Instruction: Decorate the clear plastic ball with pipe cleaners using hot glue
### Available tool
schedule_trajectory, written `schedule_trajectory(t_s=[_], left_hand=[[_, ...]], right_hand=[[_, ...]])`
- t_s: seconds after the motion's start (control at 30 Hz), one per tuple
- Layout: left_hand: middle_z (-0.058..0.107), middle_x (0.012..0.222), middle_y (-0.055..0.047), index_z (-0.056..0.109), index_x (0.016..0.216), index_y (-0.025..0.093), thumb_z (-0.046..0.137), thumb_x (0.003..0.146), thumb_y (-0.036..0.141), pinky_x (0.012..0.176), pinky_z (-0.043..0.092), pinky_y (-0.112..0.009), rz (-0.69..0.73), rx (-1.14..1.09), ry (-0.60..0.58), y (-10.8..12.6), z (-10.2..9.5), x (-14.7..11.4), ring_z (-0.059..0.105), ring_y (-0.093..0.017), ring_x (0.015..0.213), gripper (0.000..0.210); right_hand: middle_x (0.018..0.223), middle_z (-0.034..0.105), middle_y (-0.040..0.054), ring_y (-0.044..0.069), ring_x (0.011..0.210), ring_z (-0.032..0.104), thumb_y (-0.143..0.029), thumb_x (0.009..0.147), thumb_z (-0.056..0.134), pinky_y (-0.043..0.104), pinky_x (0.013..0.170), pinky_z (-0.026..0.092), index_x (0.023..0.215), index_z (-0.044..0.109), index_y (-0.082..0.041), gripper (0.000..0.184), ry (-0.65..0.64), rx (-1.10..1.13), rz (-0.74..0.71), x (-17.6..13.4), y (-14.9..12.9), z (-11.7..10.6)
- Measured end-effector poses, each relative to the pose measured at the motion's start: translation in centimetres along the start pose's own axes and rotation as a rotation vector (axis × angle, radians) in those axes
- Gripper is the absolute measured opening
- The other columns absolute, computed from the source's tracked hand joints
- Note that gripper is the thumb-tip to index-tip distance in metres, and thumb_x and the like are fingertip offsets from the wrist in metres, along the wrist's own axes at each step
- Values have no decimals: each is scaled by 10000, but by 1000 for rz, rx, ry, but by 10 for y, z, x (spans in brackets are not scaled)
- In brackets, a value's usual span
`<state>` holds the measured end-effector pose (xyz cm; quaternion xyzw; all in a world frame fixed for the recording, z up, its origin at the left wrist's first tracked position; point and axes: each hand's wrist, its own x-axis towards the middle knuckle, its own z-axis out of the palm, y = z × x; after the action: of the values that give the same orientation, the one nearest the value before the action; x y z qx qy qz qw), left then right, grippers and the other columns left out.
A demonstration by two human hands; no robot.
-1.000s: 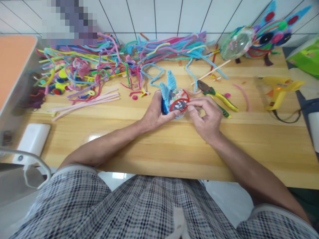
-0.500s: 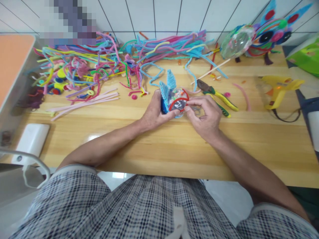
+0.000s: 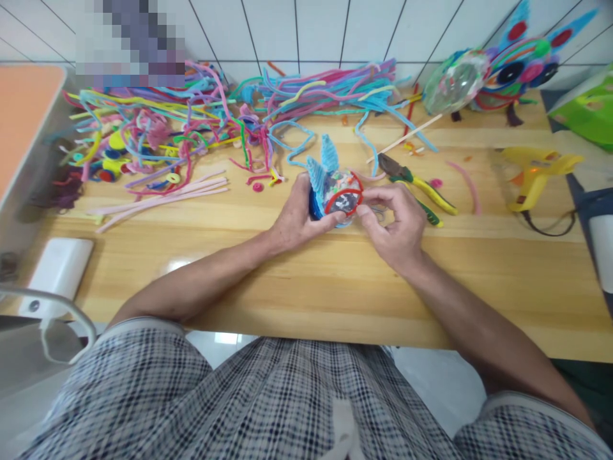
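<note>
My left hand (image 3: 295, 218) is wrapped round a small clear plastic bottle craft (image 3: 335, 183), held just over the table. Two light-blue pipe-cleaner ears (image 3: 328, 153) stand up from it, and its left side is dark blue. Bits of colour show through the clear part. A red pipe cleaner (image 3: 343, 193) curves across the side facing right. My right hand (image 3: 400, 223) is closed in a pinch at the right end of this red strip, thumb and forefinger against it. The fingertips partly cover that spot.
Pliers (image 3: 421, 185) lie just right of my right hand, with a yellow glue gun (image 3: 534, 172) farther right. Heaped pipe cleaners (image 3: 330, 89) line the wall. A finished bottle animal (image 3: 522, 73) stands at back right. A white power bank (image 3: 60, 271) lies at left.
The right fingertips shift very slightly at the red pipe cleaner. My left hand keeps the bottle craft in the same place.
</note>
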<state>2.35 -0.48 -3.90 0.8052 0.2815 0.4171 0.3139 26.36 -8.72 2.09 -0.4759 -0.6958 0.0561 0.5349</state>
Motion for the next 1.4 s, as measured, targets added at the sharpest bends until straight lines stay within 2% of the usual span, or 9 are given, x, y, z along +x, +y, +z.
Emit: schedule_trajectory(t_s=[0.13,0.4,0.6,0.77,0.9,1.03,1.13,1.27,1.4], left_hand=[[649,1513,-134,459,1667,321,882,995,754,1325,562,-657,-51,-39,30,2,2,0,676,-381,1456,904],[641,1483,-136,473,1639,324,867,976,805,1291,569,-662,-53,-54,46,0,5,1,669,-386,1428,909],[654,1430,-138,519,1576,290,848,970,839,1199,614,-626,-62,-50,38,4,1,3,684,-370,1333,882],[656,1402,-131,530,1553,284,843,961,862,1180,620,-608,-58,-40,35,6,0,5,683,-363,1311,884],[656,1410,-142,516,1564,266,821,973,872,1171,619,-587,-38,-35,35,8,-1,7,687,-362,1312,899],[665,1381,-129,527,1527,281,814,970,881,1158,616,-584,-31,-30,51,7,0,7,685,-357,1285,868],[659,1360,-116,506,1528,290,791,979,896,1123,613,-555,-16,-18,72,6,2,7,687,-339,1249,866],[657,1356,-113,506,1540,290,790,985,888,1131,607,-556,-7,-11,69,4,4,9,686,-338,1242,865],[657,1361,-119,527,1536,287,809,963,896,1149,601,-572,-16,-36,69,4,3,10,681,-352,1261,883]], right_hand=[[1088,893,45,253,949,847,-406,1125,764,446,872,717,1164,818,-293,131,-12,-7,59,-1,3,1],[1044,885,37,257,922,839,-399,1120,762,459,848,719,1123,817,-314,101,-9,-42,41,0,5,2],[1004,867,16,239,870,815,-370,1125,764,448,799,713,1127,796,-322,57,21,-72,-6,-1,8,3],[1030,875,36,243,875,805,-330,1152,727,455,771,716,1154,780,-381,74,6,-107,17,0,3,3],[1036,874,31,225,875,814,-372,1141,757,416,768,714,1147,797,-316,69,37,-50,-25,0,3,3],[1052,886,36,237,897,841,-419,1168,714,431,804,721,1149,831,-302,167,29,-27,-1,0,8,2],[1075,898,36,272,952,858,-430,1154,726,483,875,728,1171,849,-350,148,-9,-46,-46,0,11,-1],[1143,909,44,305,1074,873,-355,1119,786,533,1010,719,1150,869,-364,89,-28,-40,-108,-1,12,-3],[1104,901,41,286,1048,870,-336,1137,770,496,965,722,1167,865,-336,99,9,16,-99,0,12,-1]])
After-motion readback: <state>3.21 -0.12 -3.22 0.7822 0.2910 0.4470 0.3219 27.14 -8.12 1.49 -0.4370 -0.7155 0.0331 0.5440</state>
